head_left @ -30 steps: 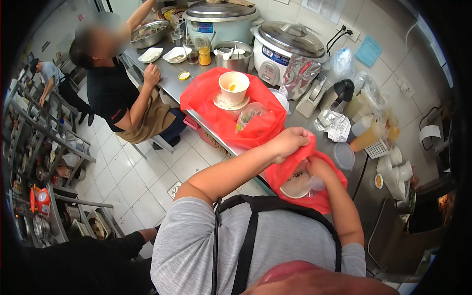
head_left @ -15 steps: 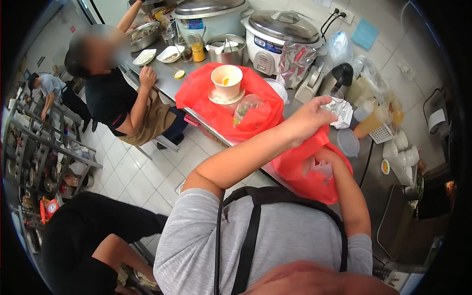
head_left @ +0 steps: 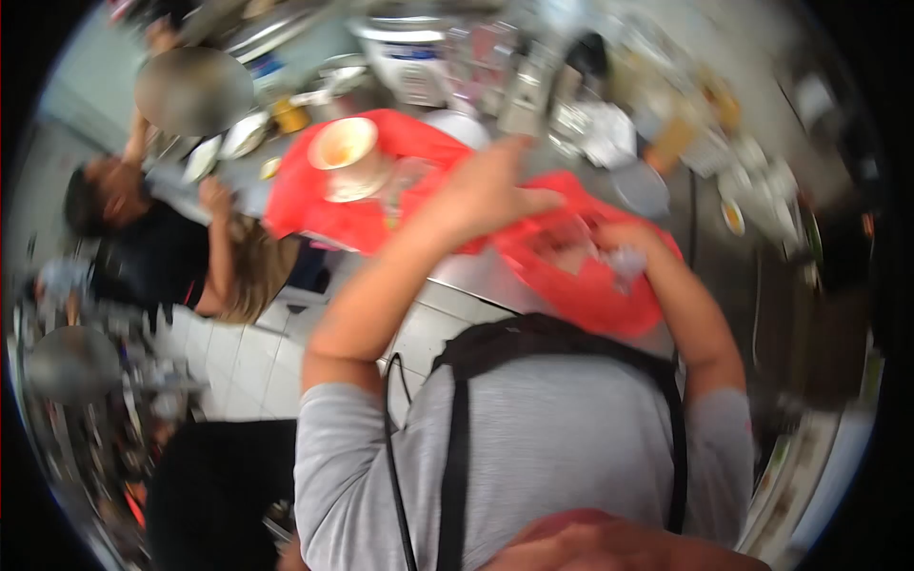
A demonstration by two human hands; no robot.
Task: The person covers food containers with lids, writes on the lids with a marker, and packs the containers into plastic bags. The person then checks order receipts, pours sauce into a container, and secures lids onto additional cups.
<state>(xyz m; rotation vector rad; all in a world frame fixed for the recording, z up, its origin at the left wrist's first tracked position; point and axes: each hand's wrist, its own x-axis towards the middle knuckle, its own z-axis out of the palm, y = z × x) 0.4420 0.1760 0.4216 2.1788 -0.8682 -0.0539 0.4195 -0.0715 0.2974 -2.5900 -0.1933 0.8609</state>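
Reach with both arms over a metal counter [head_left: 471, 274], above two red bags. Find the farther red bag [head_left: 300, 181] left of the left fingers, partly behind the forearm; find the nearer red bag [head_left: 609, 309] below and right of those fingers, around the right ones. Judge both as thin film: light, soft, slippery, apt to tear under a sharp pull. Better held by a gathered rim, with any filled part borne from underneath. On the left hand [head_left: 490, 195], see fingers spread and thumb apart, clasping nothing visible; too blurred to tell touching from merely near at the bag's rim. At the nearer bag's mouth, see the right hand [head_left: 633, 238]; cannot tell gripping from loose. Left of the left fingers, amid the farther bag, note a pale cup [head_left: 347, 169], open-topped: probably light, easily dented or tipped, best taken around the wall and kept level. Mind the counter's front edge, below the left fingers, and the tighter space just beyond the right fingers, toward a round lid [head_left: 641, 188]. Right beside the right fingers, notice pale crinkled plastic [head_left: 625, 262], likely slick.
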